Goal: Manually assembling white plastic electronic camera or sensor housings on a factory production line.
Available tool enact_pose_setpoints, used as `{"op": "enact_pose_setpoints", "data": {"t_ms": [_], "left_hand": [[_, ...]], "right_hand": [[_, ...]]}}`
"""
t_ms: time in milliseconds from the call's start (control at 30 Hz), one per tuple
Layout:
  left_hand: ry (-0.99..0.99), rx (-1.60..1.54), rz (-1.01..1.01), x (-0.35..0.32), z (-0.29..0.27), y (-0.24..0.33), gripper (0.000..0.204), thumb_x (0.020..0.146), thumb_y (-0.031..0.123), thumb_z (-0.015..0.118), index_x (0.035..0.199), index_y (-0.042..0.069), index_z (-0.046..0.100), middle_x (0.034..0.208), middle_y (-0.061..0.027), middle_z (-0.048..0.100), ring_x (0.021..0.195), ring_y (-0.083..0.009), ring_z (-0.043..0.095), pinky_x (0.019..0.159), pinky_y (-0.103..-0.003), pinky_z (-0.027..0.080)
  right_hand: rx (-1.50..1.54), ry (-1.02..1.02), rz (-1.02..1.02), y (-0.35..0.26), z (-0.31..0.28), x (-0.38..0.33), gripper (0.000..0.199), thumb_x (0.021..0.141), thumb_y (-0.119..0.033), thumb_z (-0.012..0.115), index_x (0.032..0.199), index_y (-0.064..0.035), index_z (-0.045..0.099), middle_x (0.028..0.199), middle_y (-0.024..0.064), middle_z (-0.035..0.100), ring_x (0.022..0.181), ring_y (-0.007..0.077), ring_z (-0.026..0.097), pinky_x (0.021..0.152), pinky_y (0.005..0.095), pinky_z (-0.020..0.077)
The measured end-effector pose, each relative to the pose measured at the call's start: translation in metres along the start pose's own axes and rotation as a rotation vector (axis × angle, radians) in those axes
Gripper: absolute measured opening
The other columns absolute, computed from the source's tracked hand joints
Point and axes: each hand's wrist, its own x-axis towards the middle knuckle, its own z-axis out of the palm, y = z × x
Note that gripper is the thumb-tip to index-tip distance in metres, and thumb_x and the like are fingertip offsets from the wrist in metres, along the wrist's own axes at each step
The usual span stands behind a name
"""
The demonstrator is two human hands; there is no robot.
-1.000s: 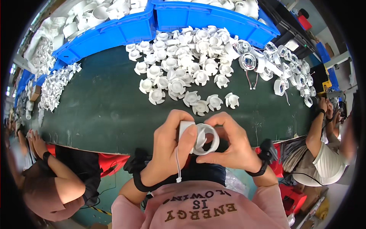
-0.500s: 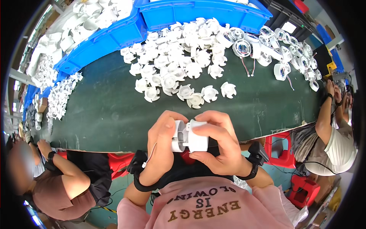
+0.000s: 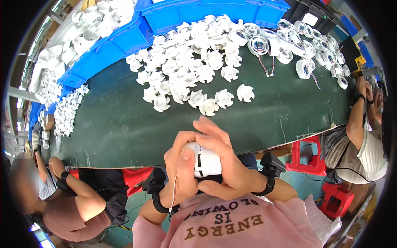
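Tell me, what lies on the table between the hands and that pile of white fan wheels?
Nothing: the head view shows only bare dark green table between the hands, clasping a white cylindrical housing, and the white fan wheels.

Bins [image 3: 124, 39] behind impellers [image 3: 194, 70] — on table [image 3: 124, 124].

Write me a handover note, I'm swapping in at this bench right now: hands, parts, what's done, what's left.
Left hand and right hand together clasp one white cylindrical housing at chest height; a thin wire dangles below it.
Loose white fan impellers lie heaped on the green belt; more fill the blue bins.
Done: cannot tell from this view.
Left: probably the piled impellers.
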Motion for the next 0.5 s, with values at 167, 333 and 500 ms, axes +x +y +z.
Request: {"op": "enact_pose_setpoints", "data": {"t_ms": [167,333,500], "left_hand": [[-0.050,-0.034,0.042,-0.004,0.002,0.002,0.044,0.095,0.038,0.033,0.106,-0.001,0.051,0.074,-0.0091,0.058,0.064,-0.0154,0.055,0.057,-0.029,0.042],[-0.005,-0.293,-0.287,0.021,-0.008,-0.011,0.042,0.098,0.034,0.037,0.119,-0.001,0.047,0.105,-0.0088,0.054,0.091,-0.0142,0.052,0.081,-0.026,0.042],[-0.522,0.091,0.104,0.018,-0.007,0.019,0.096,0.077,0.020,0.076,0.145,-0.004,0.013,0.139,-0.0255,0.032,0.133,-0.0362,0.032,0.109,-0.043,0.028]], "right_hand": [[0.037,-0.016,-0.037,-0.007,-0.001,-0.002,0.080,0.081,-0.021,0.069,0.142,-0.0023,0.021,0.144,0.0293,0.024,0.138,0.0453,0.020,0.110,0.0544,0.0193],[-0.293,0.049,0.259,-0.014,-0.007,0.012,0.078,0.078,-0.011,0.071,0.142,0.0028,0.027,0.136,0.0238,0.038,0.126,0.0350,0.042,0.100,0.0411,0.0393],[0.192,0.392,0.308,-0.007,0.006,-0.021,0.084,0.079,-0.006,0.070,0.144,-0.0065,0.016,0.127,0.0124,0.042,0.106,0.0157,0.051,0.087,0.0300,0.0464]]}}
